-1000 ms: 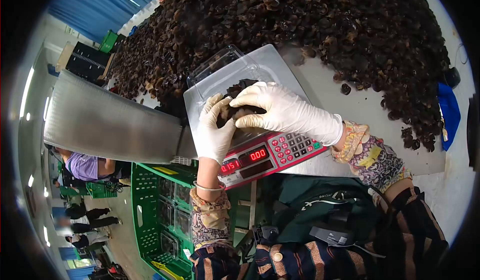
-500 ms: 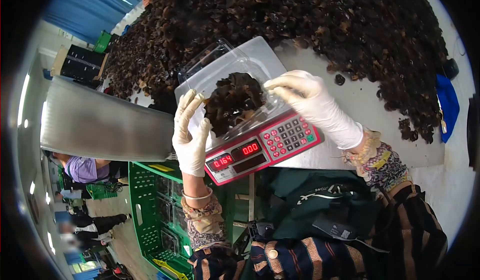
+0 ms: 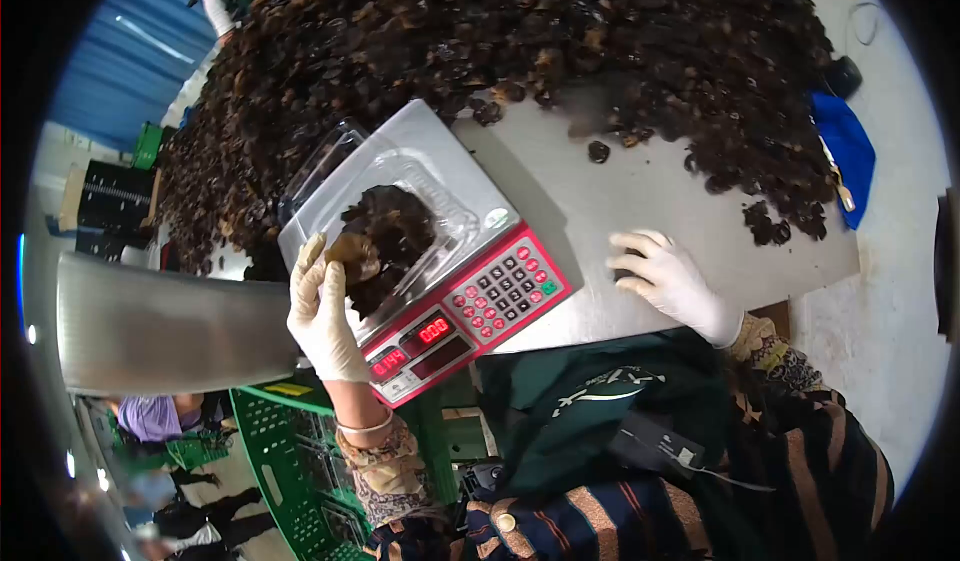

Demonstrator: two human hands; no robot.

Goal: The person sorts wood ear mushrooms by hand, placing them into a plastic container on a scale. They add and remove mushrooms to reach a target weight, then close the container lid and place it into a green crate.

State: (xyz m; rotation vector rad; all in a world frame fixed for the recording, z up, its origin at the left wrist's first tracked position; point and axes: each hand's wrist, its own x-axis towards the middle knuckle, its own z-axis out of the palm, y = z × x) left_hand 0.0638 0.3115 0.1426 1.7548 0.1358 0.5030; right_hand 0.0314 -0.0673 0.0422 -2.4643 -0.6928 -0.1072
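Observation:
My left hand (image 3: 325,311), in a white glove, is closed at the tray's near left edge, thumb and fingers pinching a brownish wood ear mushroom piece (image 3: 352,255). More dark wood ear mushrooms (image 3: 395,223) lie in a clear plastic tray (image 3: 455,223) on the scale (image 3: 505,291). Its red display (image 3: 388,364) seems to read 0.144. Off to the scale's right, my gloved right hand (image 3: 680,286) is low over the metal table, fingers curled around a small dark piece (image 3: 624,269) that looks like wood ear mushroom.
A large heap of wood ear mushrooms (image 3: 520,31) covers the table's far side. Stacked clear trays (image 3: 170,321) stand at left, above a green crate (image 3: 290,461) holding packed boxes. A blue cloth (image 3: 845,156) lies at right. Other people are in the background.
My right hand has left the tray and moved right over the table. My left hand now pinches a mushroom piece. The display has dropped from 0.164. The whole view has shifted.

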